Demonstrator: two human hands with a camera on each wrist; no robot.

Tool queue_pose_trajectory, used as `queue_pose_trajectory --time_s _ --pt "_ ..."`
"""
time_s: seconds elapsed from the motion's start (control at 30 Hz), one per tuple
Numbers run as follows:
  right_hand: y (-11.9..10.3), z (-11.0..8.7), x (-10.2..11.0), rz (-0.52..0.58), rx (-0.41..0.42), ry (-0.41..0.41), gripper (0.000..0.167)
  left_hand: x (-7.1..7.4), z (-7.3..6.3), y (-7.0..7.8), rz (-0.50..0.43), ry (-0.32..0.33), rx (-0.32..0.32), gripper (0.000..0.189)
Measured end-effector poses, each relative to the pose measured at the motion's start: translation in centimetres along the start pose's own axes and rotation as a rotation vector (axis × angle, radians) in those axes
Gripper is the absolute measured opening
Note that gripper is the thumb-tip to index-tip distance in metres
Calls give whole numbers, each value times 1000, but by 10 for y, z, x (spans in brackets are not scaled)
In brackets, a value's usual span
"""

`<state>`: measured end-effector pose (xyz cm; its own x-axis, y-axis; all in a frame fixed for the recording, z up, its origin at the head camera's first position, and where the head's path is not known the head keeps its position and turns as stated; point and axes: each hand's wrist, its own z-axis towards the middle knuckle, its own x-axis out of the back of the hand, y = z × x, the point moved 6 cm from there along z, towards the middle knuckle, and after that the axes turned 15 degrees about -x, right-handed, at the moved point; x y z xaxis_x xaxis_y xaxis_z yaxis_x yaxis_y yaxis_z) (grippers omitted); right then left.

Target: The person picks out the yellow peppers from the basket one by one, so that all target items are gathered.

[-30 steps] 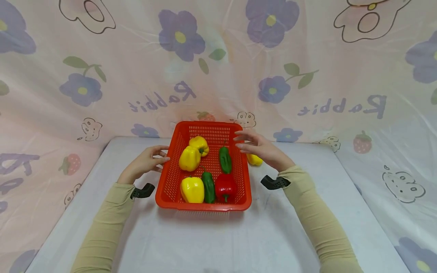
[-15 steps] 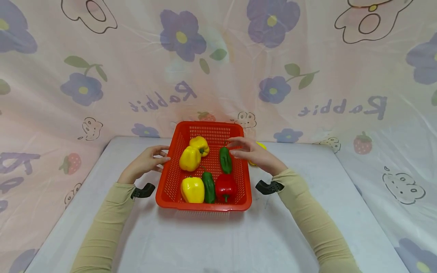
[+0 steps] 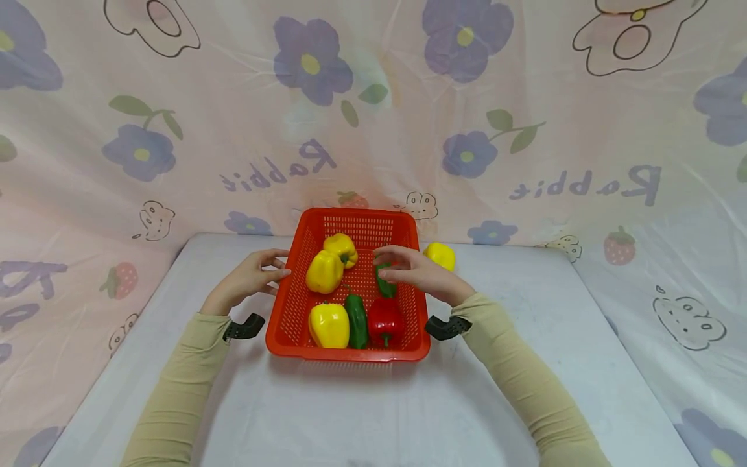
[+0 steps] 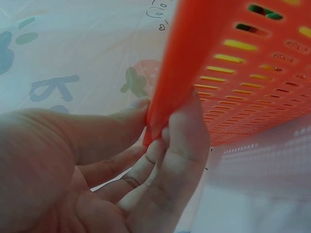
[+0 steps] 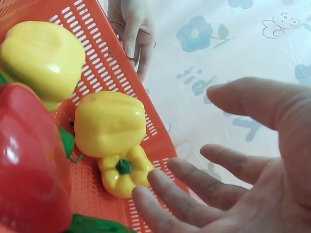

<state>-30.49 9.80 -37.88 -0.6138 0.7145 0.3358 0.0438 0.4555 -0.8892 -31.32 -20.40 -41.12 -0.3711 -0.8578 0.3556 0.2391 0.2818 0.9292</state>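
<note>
A red plastic basket (image 3: 350, 355) stands on the table, tilted slightly in the head view. My left hand (image 3: 248, 279) pinches its left rim, thumb on one side and fingers curled under the other, as the left wrist view shows. Over the right part of the basket hovers my right hand (image 3: 425, 275), fingers loosely spread with nothing between them. It partly covers a long green pepper (image 3: 386, 287). Two yellow bell peppers (image 3: 324, 272) lie together at the back left of the basket. Along its front sit another yellow bell pepper (image 3: 329, 325), a second green pepper (image 3: 356, 321) and a red bell pepper (image 3: 386, 322).
Outside the basket, behind my right hand, one more yellow bell pepper (image 3: 441, 255) lies on the white table (image 3: 327, 415). A printed cloth (image 3: 373, 130) with flowers and rabbits hangs behind the table and along its sides.
My right hand has moved left and toward me, from the basket's right rim to above its inside. The yellow bell pepper outside has come into fuller view. My left hand stays at the rim.
</note>
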Motion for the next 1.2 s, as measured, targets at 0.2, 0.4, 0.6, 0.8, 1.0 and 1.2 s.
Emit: queue_pose_trajectory --time_s 0.2,0.4,0.6,0.8,1.0,1.2 --pt "-2 4 -7 -11 -28 -9 49 0 0 -2 2 -2 -2 58" --pt "-5 6 -15 9 -41 -15 50 0 0 0 3 -3 0 58" --pt "-4 9 -25 6 -95 -52 52 0 -1 0 15 -5 1 58" --pt "-3 12 -37 16 -141 -97 55 -1 -1 2 8 -5 0 58" --pt "-3 18 -47 -26 -146 -126 54 -1 -1 2 7 -7 -1 57" --pt "-2 21 -53 -56 -149 -148 52 0 1 -1 10 1 5 55"
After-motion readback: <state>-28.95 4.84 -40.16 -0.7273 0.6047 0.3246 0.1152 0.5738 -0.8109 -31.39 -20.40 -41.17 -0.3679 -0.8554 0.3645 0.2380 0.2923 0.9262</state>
